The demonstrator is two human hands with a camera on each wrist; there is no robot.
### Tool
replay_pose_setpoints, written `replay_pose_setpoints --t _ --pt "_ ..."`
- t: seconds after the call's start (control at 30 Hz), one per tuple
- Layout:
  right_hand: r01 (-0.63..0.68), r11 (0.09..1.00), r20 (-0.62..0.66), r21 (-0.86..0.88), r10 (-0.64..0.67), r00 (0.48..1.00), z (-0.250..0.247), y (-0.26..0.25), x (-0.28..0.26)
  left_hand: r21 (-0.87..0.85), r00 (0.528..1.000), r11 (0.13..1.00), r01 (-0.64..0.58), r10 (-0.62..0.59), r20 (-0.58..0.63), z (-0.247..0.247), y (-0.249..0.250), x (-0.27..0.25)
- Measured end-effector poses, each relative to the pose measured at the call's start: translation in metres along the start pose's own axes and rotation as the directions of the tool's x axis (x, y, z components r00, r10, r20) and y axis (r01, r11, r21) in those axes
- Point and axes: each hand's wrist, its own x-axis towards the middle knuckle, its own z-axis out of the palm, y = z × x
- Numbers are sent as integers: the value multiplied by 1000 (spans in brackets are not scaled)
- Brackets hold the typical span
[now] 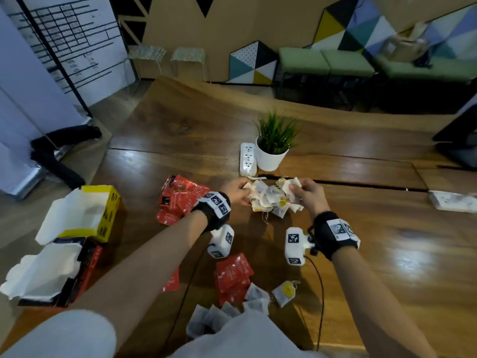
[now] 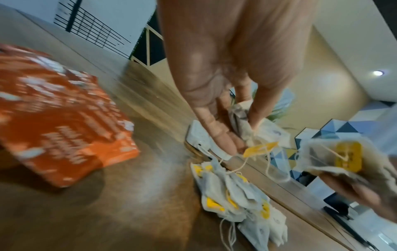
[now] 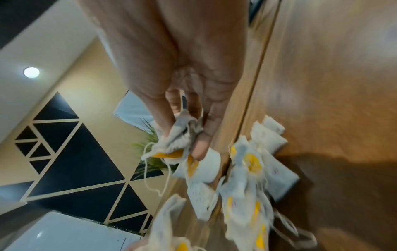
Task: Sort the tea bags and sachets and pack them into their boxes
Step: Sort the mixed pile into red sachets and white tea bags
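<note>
A heap of white tea bags with yellow tags lies mid-table, in front of the plant pot. My left hand pinches a tea bag at the heap's left side. On the heap's right side my right hand pinches another tea bag, its string dangling. Red sachets are piled to the left, and more red sachets lie nearer me. A yellow box and a red-black box stand open at the far left. Loose tea bags lie near my body.
A white power strip and a potted plant stand just behind the heap. A second white power strip lies at the right edge of the wooden table. A seam runs across the tabletop behind the hands.
</note>
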Motion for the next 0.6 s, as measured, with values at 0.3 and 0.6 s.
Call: replay_pose_setpoints --t 0.3,0.6 --pt "182 660 178 -728 -75 981 28 -11 20 38 984 996 80 -85 154 23 8 31" --pt "368 230 364 -901 -61 930 26 4 -3 352 987 936 -21 -37 158 -37 -35 -54"
